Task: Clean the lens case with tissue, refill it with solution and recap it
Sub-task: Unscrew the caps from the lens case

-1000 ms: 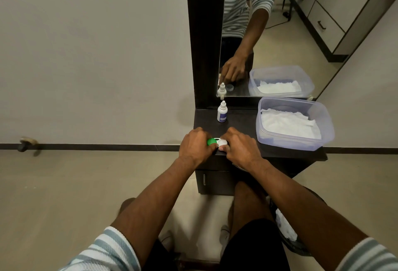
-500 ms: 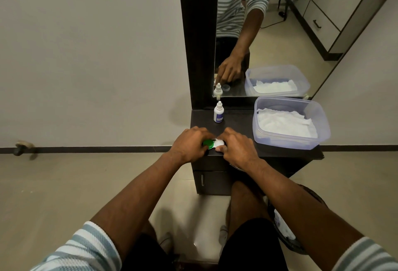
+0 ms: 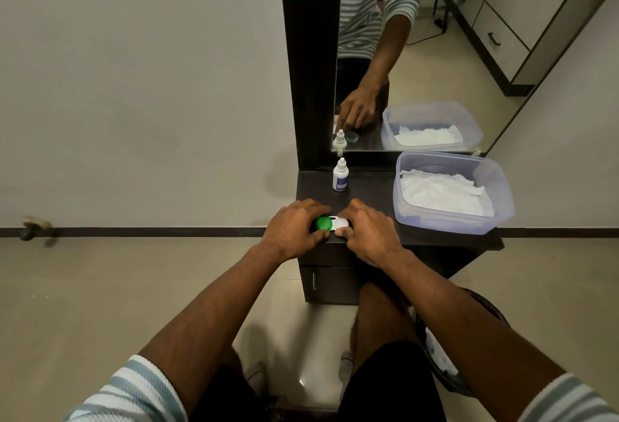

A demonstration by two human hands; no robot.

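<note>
The lens case [image 3: 335,222] lies near the front edge of the dark table [image 3: 371,192], with a green cap on its left well and a white cap on its right well. My left hand [image 3: 294,229] curls around the green cap, fingers and thumb on it. My right hand [image 3: 368,230] holds the white end of the case. A small white solution bottle [image 3: 340,176] with a blue label stands upright behind the case, capped. A clear plastic tub [image 3: 452,192] with white tissue in it sits on the table's right side.
A mirror [image 3: 402,53] in a dark frame rises at the back of the table and reflects the bottle, the tub and an arm. A dark waste bin [image 3: 449,364] with crumpled tissue stands on the floor at my right. My knees are under the table.
Both hands stay on the lens case at the front edge. The camera has shifted slightly; the hands show little movement.
</note>
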